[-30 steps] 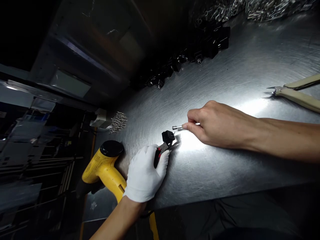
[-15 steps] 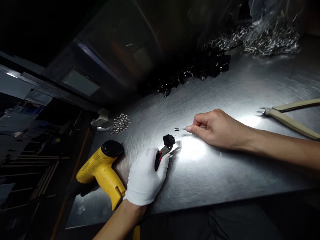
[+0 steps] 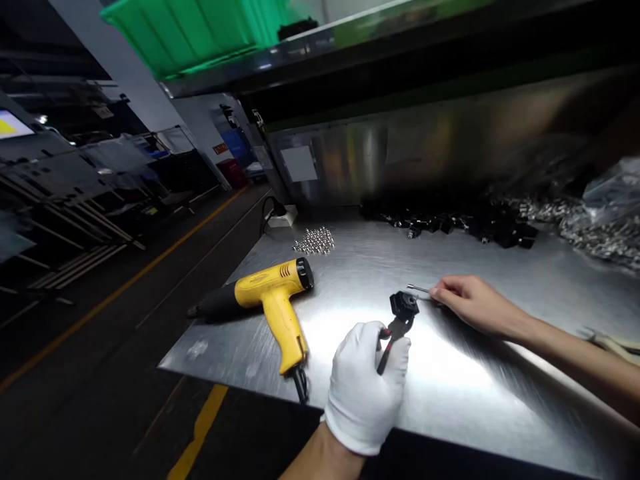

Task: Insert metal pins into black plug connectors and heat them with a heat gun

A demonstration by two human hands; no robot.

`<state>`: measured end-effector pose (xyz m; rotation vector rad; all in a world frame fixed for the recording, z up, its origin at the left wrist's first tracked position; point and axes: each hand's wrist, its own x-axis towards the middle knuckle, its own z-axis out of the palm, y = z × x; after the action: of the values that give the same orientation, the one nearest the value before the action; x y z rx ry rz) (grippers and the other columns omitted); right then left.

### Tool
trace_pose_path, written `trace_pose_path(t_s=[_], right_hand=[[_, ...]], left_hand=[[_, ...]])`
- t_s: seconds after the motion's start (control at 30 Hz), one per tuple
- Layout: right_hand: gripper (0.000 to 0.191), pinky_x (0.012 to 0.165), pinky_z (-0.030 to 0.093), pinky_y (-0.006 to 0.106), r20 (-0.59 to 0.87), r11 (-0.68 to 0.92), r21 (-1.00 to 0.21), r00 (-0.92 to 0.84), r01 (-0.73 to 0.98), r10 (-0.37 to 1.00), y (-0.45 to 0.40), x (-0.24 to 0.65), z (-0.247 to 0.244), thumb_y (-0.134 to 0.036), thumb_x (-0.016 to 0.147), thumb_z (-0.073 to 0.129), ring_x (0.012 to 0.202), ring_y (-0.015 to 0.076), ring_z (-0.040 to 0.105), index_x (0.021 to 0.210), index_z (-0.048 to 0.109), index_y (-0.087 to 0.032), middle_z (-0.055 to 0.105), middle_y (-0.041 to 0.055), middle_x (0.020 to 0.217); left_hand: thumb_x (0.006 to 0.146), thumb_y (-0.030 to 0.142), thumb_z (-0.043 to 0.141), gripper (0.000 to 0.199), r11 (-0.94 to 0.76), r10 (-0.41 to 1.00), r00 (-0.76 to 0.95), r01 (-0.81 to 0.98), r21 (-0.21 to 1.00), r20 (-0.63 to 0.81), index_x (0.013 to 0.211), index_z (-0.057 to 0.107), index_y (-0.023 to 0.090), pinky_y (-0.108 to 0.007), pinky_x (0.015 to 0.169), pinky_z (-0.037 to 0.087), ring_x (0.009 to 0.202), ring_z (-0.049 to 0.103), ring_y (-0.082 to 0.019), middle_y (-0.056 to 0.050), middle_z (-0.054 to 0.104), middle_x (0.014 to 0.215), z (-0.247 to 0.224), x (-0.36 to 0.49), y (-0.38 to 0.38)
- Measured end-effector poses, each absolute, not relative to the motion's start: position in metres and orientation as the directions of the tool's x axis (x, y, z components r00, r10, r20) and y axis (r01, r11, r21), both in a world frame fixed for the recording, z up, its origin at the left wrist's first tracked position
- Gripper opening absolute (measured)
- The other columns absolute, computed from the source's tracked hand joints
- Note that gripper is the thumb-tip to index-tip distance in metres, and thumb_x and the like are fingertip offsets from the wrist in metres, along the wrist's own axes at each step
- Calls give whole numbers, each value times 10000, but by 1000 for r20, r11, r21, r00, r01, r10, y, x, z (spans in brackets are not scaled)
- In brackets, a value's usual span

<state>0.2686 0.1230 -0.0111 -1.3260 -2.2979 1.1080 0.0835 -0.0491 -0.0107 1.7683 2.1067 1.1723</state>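
Steel bench (image 3: 500, 407): right hand (image 3: 480, 307) holds a metal pin (image 3: 418, 289) pointing left.

Counted at my bench: two hands, my gloved left hand (image 3: 363, 387) and bare right hand (image 3: 480, 307); one black-handled pliers (image 3: 395, 335); one black connector (image 3: 404, 305); one metal pin (image 3: 417, 289); one yellow heat gun (image 3: 273, 293); one beige-handled pliers (image 3: 607, 343); one green bin (image 3: 190, 33). Loose metal pins (image 3: 314, 241): too many to count.
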Motion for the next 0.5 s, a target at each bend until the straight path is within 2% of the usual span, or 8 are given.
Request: trace_pose_path(t_s=[0.1, 0.23, 0.37, 0.5], right_hand=[[348, 714, 547, 333, -150, 373, -658, -600, 654, 786, 143, 222, -11, -471, 1014, 550, 760, 162, 649, 967, 668, -147, 670, 14, 857], [315, 812, 581, 395, -166, 483, -525, -640, 701, 750, 169, 154, -6, -427, 984, 624, 926, 212, 676, 1117, 667, -144, 684, 51, 1075], [314, 854, 579, 417, -174, 598, -355, -680, 718, 713, 184, 99, 12, -410, 984, 628, 989, 233, 669, 1165, 663, -155, 672, 63, 1158], [300, 883, 570, 423, -197, 709, -158, -725, 687, 659, 192, 62, 37, -398, 986, 627, 1028, 236, 659, 1181, 663, -173, 661, 74, 1206]], left_hand=[[1006, 448, 474, 294, -35, 855, -332, 730, 682, 399, 854, 566, 214, -366, 658, 474, 743, 589, -212, -60, 606, 797, -16, 82, -54], [1003, 416, 471, 264, -77, 810, -386, 676, 733, 442, 907, 603, 209, -356, 664, 513, 764, 630, -221, -73, 627, 817, -22, 78, -56], [988, 398, 475, 238, -146, 763, -395, 665, 732, 512, 936, 608, 208, -334, 647, 521, 744, 645, -217, -82, 625, 804, -32, 78, -58], [969, 460, 485, 269, -152, 708, -418, 697, 700, 570, 929, 607, 224, -328, 605, 518, 728, 653, -233, -83, 605, 772, -43, 80, -61]])
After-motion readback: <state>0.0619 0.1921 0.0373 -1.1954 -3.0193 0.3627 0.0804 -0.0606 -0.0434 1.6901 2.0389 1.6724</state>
